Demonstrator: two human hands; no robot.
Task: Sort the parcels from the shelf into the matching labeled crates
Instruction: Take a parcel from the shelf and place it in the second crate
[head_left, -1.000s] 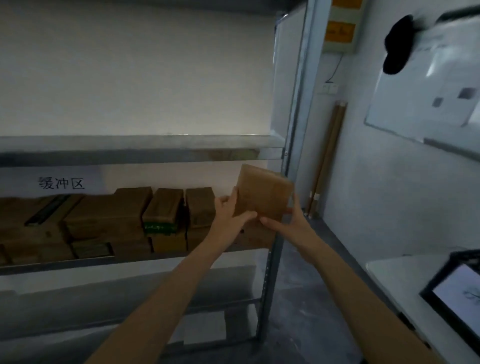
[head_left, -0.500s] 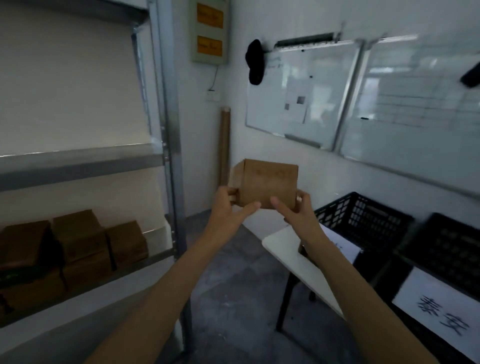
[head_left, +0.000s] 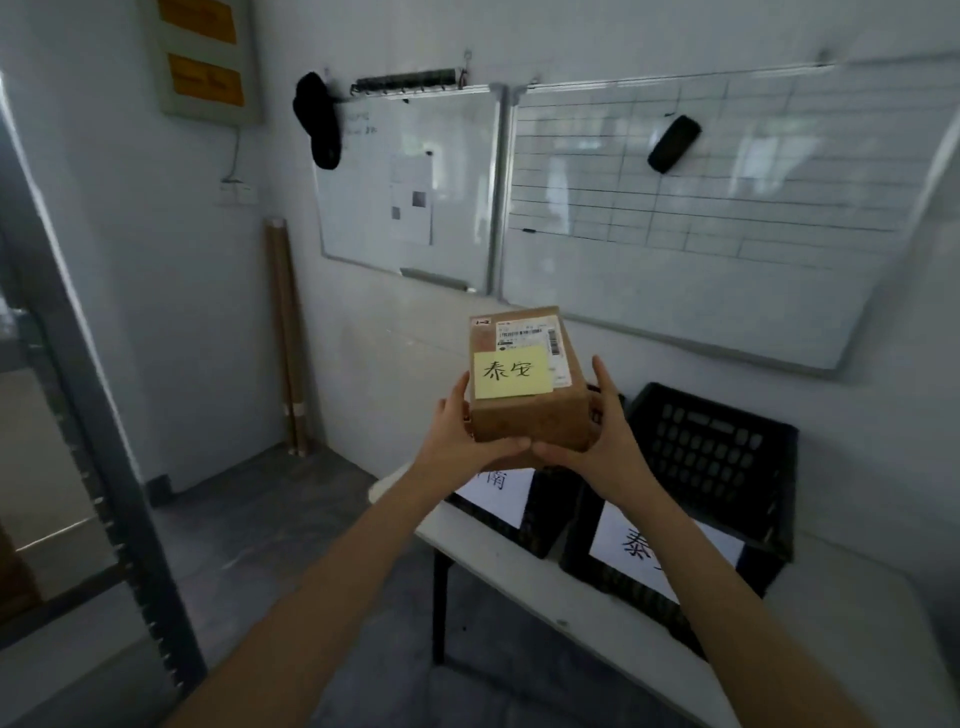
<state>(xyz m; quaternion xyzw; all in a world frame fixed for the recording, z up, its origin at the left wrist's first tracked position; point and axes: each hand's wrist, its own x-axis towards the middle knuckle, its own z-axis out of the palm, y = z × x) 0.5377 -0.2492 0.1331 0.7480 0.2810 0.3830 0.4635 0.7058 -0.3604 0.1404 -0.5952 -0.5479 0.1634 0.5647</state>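
Both hands are grasping one brown cardboard parcel (head_left: 530, 423), holding it in the air in front of the crates. The left hand (head_left: 454, 441) is clasping its left side and the right hand (head_left: 610, 441) its right side, and their digits are touching at the lower near edge. A yellow sticky note (head_left: 511, 372) reading 泰安 is lying on the top face, overlapping a printed shipping label (head_left: 524, 332). Two black crates are sitting side by side on the white worktop (head_left: 597, 618). The right crate (head_left: 717, 452) is bearing a label (head_left: 660, 551) beginning 泰. The left crate (head_left: 540, 519) is showing a label (head_left: 493, 488) with 南, partly hidden by the left arm.
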